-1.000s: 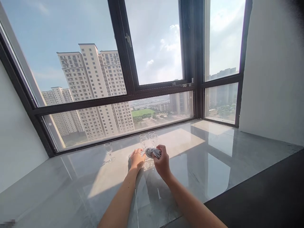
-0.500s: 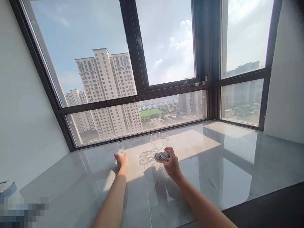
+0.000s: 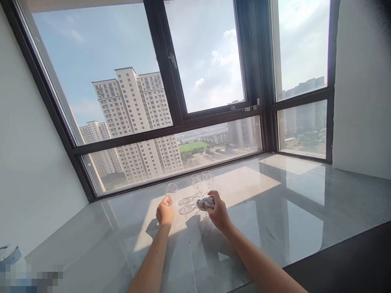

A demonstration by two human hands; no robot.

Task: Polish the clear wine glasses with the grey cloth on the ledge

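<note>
My left hand [image 3: 165, 213] is closed round the lower part of a clear wine glass [image 3: 172, 189], whose bowl shows above the fingers. The foot of that glass is hidden by the hand. To the right, my right hand [image 3: 218, 207] grips a bunched grey-and-white cloth [image 3: 205, 203]. Just beyond the cloth, several more clear glasses [image 3: 197, 184] stand close together on the grey stone sill [image 3: 244, 240]. Their shadows fall on the sill to the left of the cloth.
Dark-framed windows [image 3: 177, 122] rise behind the sill, with a white wall [image 3: 36, 162] on the left and another wall [image 3: 360, 101] on the right. A blue-and-white container [image 3: 10, 256], partly blurred out, is at the lower left. The sill's front edge runs along the lower right.
My left hand has closed on the single glass and brought it up and to the right, nearer the cloth. My right hand has barely moved. The view has shifted slightly.
</note>
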